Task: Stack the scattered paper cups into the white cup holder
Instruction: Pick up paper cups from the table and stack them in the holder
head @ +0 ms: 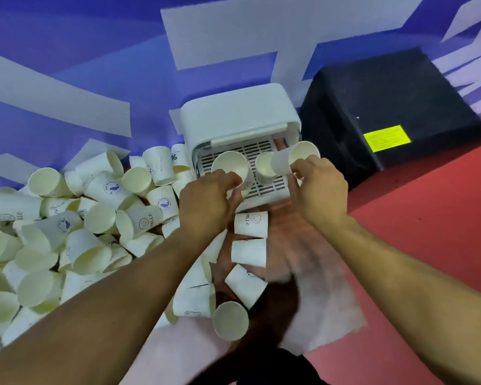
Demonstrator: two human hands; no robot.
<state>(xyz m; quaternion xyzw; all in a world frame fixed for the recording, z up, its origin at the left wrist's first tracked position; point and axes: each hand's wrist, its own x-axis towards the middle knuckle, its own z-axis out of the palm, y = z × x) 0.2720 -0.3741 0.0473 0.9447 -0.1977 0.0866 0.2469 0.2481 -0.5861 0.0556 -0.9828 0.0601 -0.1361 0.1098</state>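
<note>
Progress is small, as far as I can judge. The white cup holder [233,115] stands at 12 o'clock from the hands, against the blue and white wall [67,79], with its front open. On its slotted tray [270,186] only one placed cup [263,165] seems to stand, mouth up.

The left hand [206,201] grips an upright cup [229,163] from below, at the front edge of the tray. The right hand [317,184] pinches a tilted cup [292,159], whose mouth points to about 1 o'clock, just beside the placed cup. The two hands are near each other but apart, each one clamped on its own cup.

Nearly all the work is left. A large pile of cups [81,218] lies at 9 o'clock of the holder, and a loose row of cups [250,225] runs toward 6 o'clock between the forearms.

Some things I cannot make out. The hood of the holder hides its back part, so more cups may be inside. Whether the two held cups touch the tray is not clear. The pile is cut off at the left edge of the view. The floor between the arms is blurred. A black box [386,107] stands at 3 o'clock, and the text on its yellow label [386,138] is too small to read.
</note>
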